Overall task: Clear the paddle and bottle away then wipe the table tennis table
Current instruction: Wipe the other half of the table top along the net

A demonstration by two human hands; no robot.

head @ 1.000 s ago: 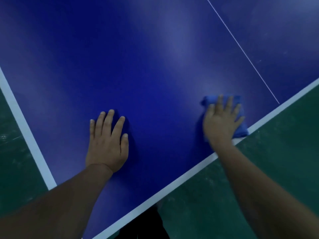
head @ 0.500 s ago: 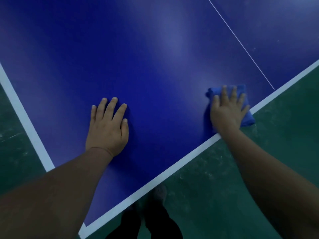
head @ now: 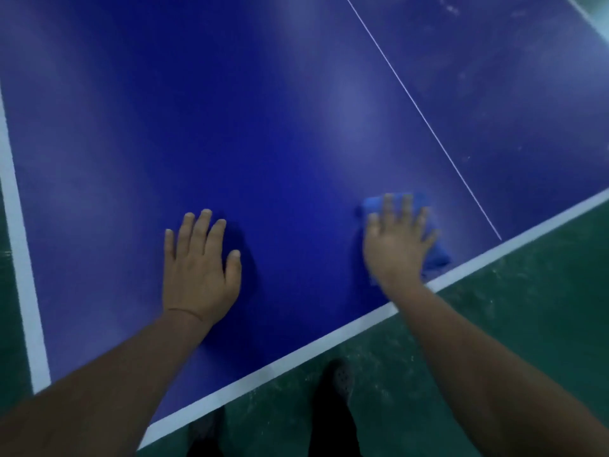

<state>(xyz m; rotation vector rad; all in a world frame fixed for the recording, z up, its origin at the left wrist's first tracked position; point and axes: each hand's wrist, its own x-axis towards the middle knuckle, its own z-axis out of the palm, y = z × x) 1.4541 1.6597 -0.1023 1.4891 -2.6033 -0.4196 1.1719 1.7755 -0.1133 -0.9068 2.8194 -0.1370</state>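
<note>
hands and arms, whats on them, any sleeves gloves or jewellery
Both forearms are bare as far as the frame shows: no sleeves and no gloves. The left hand has a thin band or thread round the wrist. The right hand is motion-blurred; no ring or watch shows on either.

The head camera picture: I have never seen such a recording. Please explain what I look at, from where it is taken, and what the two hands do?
There is no machine here. A person wears a camera on the head, so you look forward and down along their own arms. The big blue surface is a table tennis table with white edge lines. The left hand rests flat on the bare table, fingers straight. The right hand presses flat on a folded blue cloth near the table's edge, which fits wiping. No paddle or bottle is in view. Below the table you see green floor and the person's dark shoes.
</note>
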